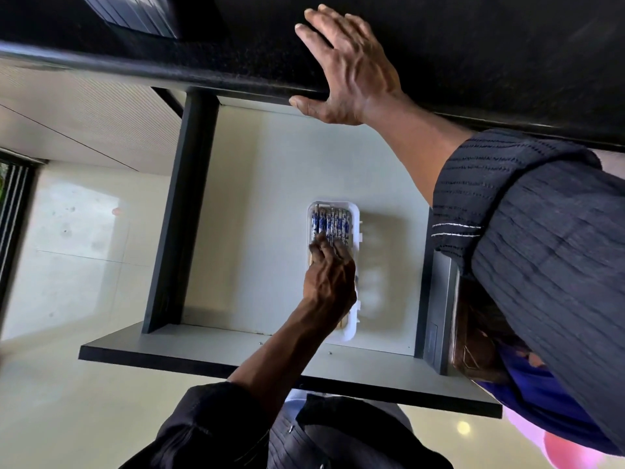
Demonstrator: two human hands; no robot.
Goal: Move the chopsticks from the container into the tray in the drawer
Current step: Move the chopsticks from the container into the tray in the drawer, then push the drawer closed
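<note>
An open drawer [263, 204] with a pale bottom holds a white oblong tray [351, 330]. Several chopsticks [329, 225] with blue-and-white patterned tops lie side by side in the tray, their wooden tips showing under my wrist. My left hand [329, 282] reaches into the tray, with spread fingertips resting on top of the chopsticks and no clear grip on any of them. My right hand [351, 72] lies flat and empty on the edge of the black countertop [490, 45] above the drawer. The container is not in view.
The drawer has dark side walls [182, 211] and a pale front panel [209, 353] close to my body. A blurred pale shape [372, 282] lies right of the tray. A light tiled floor [74, 252] shows at left.
</note>
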